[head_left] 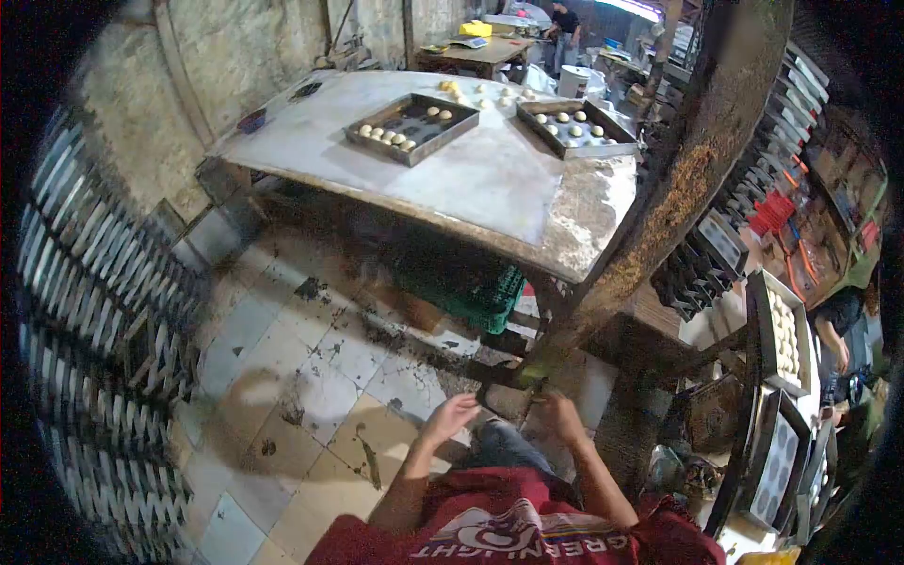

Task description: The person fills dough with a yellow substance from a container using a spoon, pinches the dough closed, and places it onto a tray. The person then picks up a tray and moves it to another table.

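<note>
Both hands are held in front of my waist, a little apart, above the floor. My left hand (456,415) has its fingers loosely bent, and I see nothing held in it. My right hand (559,414) sits lower than the foot of the wooden post (617,292), its fingers also loosely bent with nothing visible in them. The worktable (424,193) stands ahead of me, out of touch. On it lie a dark baking tray (414,155) with several round dough balls (386,137) and a second baking tray (584,151) with more dough balls.
Stacked metal racks (104,330) line the left side. A green crate (490,301) sits under the worktable. At right are a tray of pale dough pieces (783,330), a tray with round moulds (778,457) and a person's arm (832,344). Another person (565,38) stands far back.
</note>
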Demonstrator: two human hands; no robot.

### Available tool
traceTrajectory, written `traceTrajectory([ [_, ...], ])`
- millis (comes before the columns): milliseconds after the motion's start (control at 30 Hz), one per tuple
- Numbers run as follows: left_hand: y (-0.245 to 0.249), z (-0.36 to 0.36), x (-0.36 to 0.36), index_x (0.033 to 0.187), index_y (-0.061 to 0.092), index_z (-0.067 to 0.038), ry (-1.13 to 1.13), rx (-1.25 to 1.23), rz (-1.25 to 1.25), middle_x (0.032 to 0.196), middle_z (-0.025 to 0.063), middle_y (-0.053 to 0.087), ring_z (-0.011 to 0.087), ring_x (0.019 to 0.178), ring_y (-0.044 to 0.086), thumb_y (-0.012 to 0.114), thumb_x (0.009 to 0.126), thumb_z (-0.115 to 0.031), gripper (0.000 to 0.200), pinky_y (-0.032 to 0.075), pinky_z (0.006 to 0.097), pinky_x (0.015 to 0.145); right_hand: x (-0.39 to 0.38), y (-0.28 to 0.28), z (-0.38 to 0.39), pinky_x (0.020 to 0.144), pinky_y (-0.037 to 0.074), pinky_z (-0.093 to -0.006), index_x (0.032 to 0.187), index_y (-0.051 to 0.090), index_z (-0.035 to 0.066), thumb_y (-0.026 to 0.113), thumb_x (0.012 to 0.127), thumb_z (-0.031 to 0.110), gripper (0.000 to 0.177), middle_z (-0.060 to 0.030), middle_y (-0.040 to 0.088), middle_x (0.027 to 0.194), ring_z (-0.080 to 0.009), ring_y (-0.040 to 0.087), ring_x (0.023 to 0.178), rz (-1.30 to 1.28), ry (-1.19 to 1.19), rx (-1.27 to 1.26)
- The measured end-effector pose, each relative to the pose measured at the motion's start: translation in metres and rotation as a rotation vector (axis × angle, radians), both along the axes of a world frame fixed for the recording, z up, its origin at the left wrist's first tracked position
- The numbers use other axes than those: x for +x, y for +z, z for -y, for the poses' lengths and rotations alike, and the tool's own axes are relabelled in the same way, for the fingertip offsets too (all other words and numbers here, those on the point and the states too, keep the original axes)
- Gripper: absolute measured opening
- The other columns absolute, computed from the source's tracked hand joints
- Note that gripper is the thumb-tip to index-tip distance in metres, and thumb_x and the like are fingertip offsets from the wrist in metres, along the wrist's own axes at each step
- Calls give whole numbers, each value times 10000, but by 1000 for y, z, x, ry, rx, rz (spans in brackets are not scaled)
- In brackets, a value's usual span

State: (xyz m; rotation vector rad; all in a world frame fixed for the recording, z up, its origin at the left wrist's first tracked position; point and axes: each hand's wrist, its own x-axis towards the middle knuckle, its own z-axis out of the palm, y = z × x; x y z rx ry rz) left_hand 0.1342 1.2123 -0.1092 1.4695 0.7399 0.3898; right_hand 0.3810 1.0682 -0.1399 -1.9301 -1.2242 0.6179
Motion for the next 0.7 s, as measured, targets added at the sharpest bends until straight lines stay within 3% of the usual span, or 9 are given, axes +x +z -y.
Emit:
traceTrajectory([
  [67, -11, -15, -30, 1141, 511, 12, 132, -65, -42, 1069, 136, 596, 180, 933, 588, 622, 836, -243, 412, 472, 279, 794, -7, -2, -42, 736, 454, -381, 1015, 554, -15, 600, 797, 198, 309, -202, 576, 901, -335, 572, 856, -246, 144, -33],
  [133, -18, -28, -60, 1125, 521, 18, 223, -118, -52, 1062, 137, 598, 186, 947, 580, 620, 836, -247, 404, 456, 287, 809, -30, 41, -94, 738, 456, -407, 1032, 559, 12, 591, 804, 244, 327, -209, 584, 927, -352, 574, 895, 147, 410, -101],
  [200, -17, -43, -78, 1120, 527, 20, 266, -131, 9, 1058, 139, 600, 194, 962, 574, 616, 836, -255, 405, 445, 297, 825, -45, 57, -152, 745, 459, -412, 1034, 563, 24, 585, 809, 251, 320, -207, 587, 928, -358, 574, 890, 143, 510, -177],
  [267, 4, -56, -93, 1140, 519, 24, 369, -64, -336, 1074, 138, 593, 202, 987, 559, 611, 835, -286, 445, 423, 314, 866, -45, 27, -209, 796, 457, -414, 1057, 566, 58, 586, 806, 254, 319, -194, 580, 999, -362, 558, 936, 165, 699, -267],
  [467, -75, -147, -117, 1163, 516, 5, 500, -230, -402, 1129, 113, 572, 199, 1022, 540, 606, 836, -273, 439, 409, 318, 890, -22, 53, -422, 904, 402, -401, 1095, 549, 24, 617, 798, 223, 364, -164, 514, 1123, -323, 487, 1062, 232, 729, 4],
  [500, -53, -178, -104, 1163, 516, 5, 516, -220, -403, 1129, 113, 572, 199, 1022, 540, 606, 836, -273, 439, 409, 318, 890, -2, -20, -478, 885, 414, -377, 1108, 536, 19, 617, 805, 210, 367, -175, 528, 1078, -308, 489, 1057, -33, 576, 128],
  [567, 5, -245, -86, 1169, 514, -6, 452, -179, -348, 1126, 101, 575, 194, 1032, 536, 588, 850, -219, 391, 410, 312, 894, -20, 150, -529, 806, 461, -358, 1120, 521, 12, 612, 821, 204, 367, -184, 573, 1046, -298, 571, 923, -124, 236, -133],
  [600, -11, -266, -93, 1170, 508, 0, 476, -190, -44, 1130, 106, 571, 196, 1033, 536, 568, 863, -170, 356, 409, 299, 898, 9, 51, -591, 786, 470, -376, 1145, 502, -2, 629, 809, 225, 424, -197, 561, 1098, -315, 587, 887, 55, 193, 316],
  [700, -9, -323, -118, 1156, 511, 13, 688, -297, 210, 1118, 104, 573, 189, 1032, 534, 558, 869, -150, 333, 409, 286, 899, 25, 45, -690, 869, 424, -388, 1190, 453, -61, 569, 841, 310, 523, -267, 519, 1135, -351, 541, 1004, 60, -193, 388],
])
